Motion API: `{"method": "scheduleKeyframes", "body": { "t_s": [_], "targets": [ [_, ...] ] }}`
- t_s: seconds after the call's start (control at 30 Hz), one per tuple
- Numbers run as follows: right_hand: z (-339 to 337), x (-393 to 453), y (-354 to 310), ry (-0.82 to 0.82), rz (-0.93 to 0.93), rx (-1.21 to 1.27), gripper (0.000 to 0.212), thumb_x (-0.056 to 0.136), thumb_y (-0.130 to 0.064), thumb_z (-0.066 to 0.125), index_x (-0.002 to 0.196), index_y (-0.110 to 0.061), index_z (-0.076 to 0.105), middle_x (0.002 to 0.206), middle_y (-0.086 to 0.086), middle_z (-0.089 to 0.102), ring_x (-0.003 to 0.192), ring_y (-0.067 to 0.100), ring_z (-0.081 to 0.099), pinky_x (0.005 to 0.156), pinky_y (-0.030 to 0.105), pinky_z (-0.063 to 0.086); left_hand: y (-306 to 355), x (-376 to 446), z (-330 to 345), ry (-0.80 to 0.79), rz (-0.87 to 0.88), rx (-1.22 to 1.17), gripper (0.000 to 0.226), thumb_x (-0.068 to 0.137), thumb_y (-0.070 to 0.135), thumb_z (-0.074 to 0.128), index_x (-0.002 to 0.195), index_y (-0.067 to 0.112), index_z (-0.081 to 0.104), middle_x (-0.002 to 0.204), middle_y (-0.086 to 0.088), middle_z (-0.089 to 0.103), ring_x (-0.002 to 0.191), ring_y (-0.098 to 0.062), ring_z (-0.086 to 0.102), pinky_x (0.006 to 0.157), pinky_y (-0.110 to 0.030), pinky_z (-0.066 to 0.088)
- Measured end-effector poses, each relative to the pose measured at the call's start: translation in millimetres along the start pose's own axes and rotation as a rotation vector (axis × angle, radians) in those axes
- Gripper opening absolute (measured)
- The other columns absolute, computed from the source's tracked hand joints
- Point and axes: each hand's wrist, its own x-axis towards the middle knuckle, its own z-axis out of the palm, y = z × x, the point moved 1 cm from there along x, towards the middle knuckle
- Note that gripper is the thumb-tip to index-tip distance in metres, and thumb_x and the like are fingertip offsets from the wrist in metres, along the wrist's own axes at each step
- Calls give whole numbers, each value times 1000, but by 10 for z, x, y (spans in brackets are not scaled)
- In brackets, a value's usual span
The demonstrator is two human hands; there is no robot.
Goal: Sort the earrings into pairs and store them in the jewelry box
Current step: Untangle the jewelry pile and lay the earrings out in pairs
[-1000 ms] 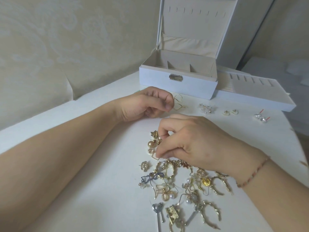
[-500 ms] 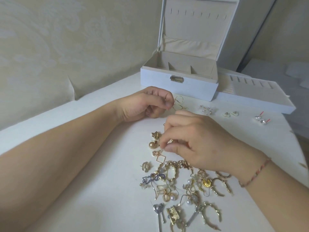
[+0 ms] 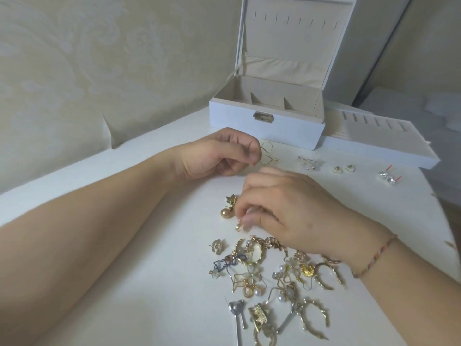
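Above the unsorted earring pile (image 3: 272,270), a small gold earring (image 3: 239,226) is pinched by the right hand (image 3: 287,208), presumably for pairing, while the curled left hand (image 3: 219,156) rests by the open jewelry box (image 3: 267,131), its hold undeterminable.

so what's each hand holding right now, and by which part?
Right hand pinches a small gold earring by its top end, bead hanging below the fingers. Left hand is curled beside the thin gold hoops; whether it grips one cannot be told.
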Motion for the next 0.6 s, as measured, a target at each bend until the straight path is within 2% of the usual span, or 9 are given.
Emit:
{"method": "scheduleKeyframes", "body": {
  "t_s": [0.03,0.1,0.17,0.23,0.27,0.3,0.4,0.5,0.6],
  "targets": [
    [-34,-10,30,76,17,8,10,87,-40,58,87,-33,65,86,-17,55,87,5,45,68,34,46,18,-6,4,-40,-4,35,26,79,34,67,69,11,57,61,-14,20,52,-15,14,49,-29,10],
    [-116,-26,64,270,67,18,11,87,-37,59,87,-30,67,83,-16,54,84,8,49,65,37,49,51,-9,12,-156,-6,54,67,80,59,64,81,-7,55,58,-11,20,53,-15,12,49,-31,9],
    [-188,-41,74,422,110,10,8,87,-30,65,88,-24,70,79,-14,50,80,13,52,62,37,49,87,-8,36,-250,20,53,82,75,70,60,93,-10,61,57,-11,20,53,-16,13,49,-29,12],
    [-232,-56,66,514,143,-24,5,86,-26,70,88,-21,72,78,-13,47,78,15,52,60,37,48,120,-13,79,-277,34,103,54,73,65,66,88,13,73,55,-13,23,51,-19,19,50,-26,22],
    [-245,-63,67,534,154,-33,4,85,-25,71,87,-22,72,78,-14,46,78,15,52,59,37,48,129,-14,88,-271,35,131,40,72,60,69,87,23,75,56,-18,29,51,-21,24,51,-29,27],
    [-253,-69,73,538,163,-31,4,85,-25,71,86,-22,73,77,-13,46,77,15,52,60,38,48,121,-15,87,-263,32,145,34,73,55,72,87,25,76,58,-21,35,52,-23,27,52,-34,27],
    [-250,-83,108,537,163,-2,6,85,-25,68,85,-22,72,77,-11,48,77,15,53,63,39,49,57,-5,73,-239,26,131,25,82,40,68,87,17,76,55,-11,40,52,-21,30,52,-39,21],
    [-261,-92,100,573,167,21,6,87,-19,66,88,-20,72,79,-7,52,76,16,54,64,39,48,15,-1,52,-236,16,44,28,94,27,51,91,9,72,53,-5,41,50,-22,24,52,-26,28],
    [-293,-101,12,529,82,113,4,83,-17,70,85,-17,73,76,-1,55,72,16,53,66,33,47,-8,2,15,-229,21,-41,38,93,31,50,86,-4,64,55,-1,46,48,-19,21,50,-26,25]
  ]
}}
